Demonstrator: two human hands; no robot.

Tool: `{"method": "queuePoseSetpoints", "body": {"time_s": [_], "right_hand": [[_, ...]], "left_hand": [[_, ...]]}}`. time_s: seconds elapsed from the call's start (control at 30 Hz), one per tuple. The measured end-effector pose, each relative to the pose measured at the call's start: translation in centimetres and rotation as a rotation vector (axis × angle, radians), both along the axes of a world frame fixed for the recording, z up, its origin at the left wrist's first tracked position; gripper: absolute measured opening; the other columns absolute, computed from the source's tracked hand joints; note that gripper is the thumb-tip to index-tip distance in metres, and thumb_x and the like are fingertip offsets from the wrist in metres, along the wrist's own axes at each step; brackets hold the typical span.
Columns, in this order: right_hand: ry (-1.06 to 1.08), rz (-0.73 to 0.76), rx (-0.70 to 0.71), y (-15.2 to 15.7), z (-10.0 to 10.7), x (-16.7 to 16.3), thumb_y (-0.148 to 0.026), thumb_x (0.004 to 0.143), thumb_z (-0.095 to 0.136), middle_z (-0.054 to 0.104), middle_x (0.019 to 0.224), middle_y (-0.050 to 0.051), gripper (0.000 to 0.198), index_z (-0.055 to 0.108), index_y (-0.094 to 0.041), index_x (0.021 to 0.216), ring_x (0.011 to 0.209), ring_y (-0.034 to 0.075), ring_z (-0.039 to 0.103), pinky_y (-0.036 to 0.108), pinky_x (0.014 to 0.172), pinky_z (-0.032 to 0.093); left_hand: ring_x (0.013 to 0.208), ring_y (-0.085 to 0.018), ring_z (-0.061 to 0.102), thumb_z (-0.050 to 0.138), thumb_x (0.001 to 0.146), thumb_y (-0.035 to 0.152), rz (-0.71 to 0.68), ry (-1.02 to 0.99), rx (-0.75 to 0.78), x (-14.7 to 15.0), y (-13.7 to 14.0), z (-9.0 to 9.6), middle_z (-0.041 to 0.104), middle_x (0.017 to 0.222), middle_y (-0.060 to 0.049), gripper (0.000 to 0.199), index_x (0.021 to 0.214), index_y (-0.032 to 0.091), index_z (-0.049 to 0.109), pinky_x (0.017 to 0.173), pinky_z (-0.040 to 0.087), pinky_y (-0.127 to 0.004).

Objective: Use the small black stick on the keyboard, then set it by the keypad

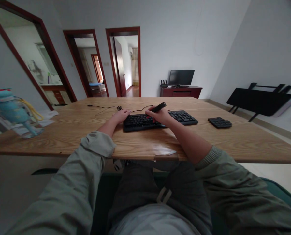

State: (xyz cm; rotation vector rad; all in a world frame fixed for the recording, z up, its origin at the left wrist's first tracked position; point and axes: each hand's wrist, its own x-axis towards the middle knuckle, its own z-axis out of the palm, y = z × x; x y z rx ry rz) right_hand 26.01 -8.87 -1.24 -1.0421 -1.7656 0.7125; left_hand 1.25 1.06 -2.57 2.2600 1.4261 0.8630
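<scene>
One black keyboard (140, 122) lies at twelve o'clock; the right hand (160, 116) clamps its fingers round a pen-like tool (159, 107), best guided lightly, while the left hand (121, 116), finger gaps unclear, sits at the keyboard's ten o'clock corner and should brace against slipping

The keyboard (140, 122) looks like matt plastic. The counter (135, 143) shows smooth wood grain, glossy by its near edge.
</scene>
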Motion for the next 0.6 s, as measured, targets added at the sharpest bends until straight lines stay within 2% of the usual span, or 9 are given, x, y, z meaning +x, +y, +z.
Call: {"method": "queuePoseSetpoints", "body": {"time_s": [0.13,0.27,0.37,0.6], "right_hand": [[0.164,-0.048,-0.105,-0.4,0.0,0.0,-0.040,0.086,0.062,0.067,0.072,0.002,0.024,0.063,-0.017,0.093,0.046,0.007,0.049,0.019,0.041,0.042],[0.286,-0.029,-0.207,-0.7,-0.1,-0.3,-0.034,0.087,0.060,0.070,0.076,0.004,0.018,0.062,-0.017,0.093,0.046,0.007,0.050,0.019,0.042,0.041],[0.315,0.006,-0.232,-0.7,-0.2,-0.4,-0.034,0.086,0.061,0.072,0.078,0.004,0.017,0.062,-0.018,0.092,0.045,0.007,0.049,0.019,0.043,0.042],[0.403,0.080,-0.290,-0.6,-0.4,-0.5,-0.037,0.086,0.062,0.073,0.080,0.006,0.020,0.061,-0.017,0.089,0.046,0.007,0.050,0.019,0.044,0.045]], "left_hand": [[0.100,-0.026,0.061,0.046,0.085,0.052,-0.079,-0.075,0.017,0.4,-1.4,1.0,0.072,0.103,-0.010,0.044,0.093,0.016,0.070,0.091,0.046,-0.035],[0.098,-0.025,0.063,0.055,0.080,0.061,-0.197,-0.119,0.045,1.8,-2.7,1.3,0.072,0.102,-0.007,0.052,0.102,0.017,0.071,0.088,0.047,-0.033],[0.097,-0.026,0.064,0.062,0.074,0.063,-0.206,-0.081,0.039,2.6,-3.4,1.2,0.073,0.102,-0.007,0.053,0.102,0.019,0.073,0.085,0.048,-0.033],[0.102,-0.026,0.064,0.062,0.075,0.063,-0.256,-0.045,0.029,3.0,-3.9,1.1,0.072,0.107,-0.007,0.053,0.105,0.021,0.072,0.089,0.047,-0.032]]}}
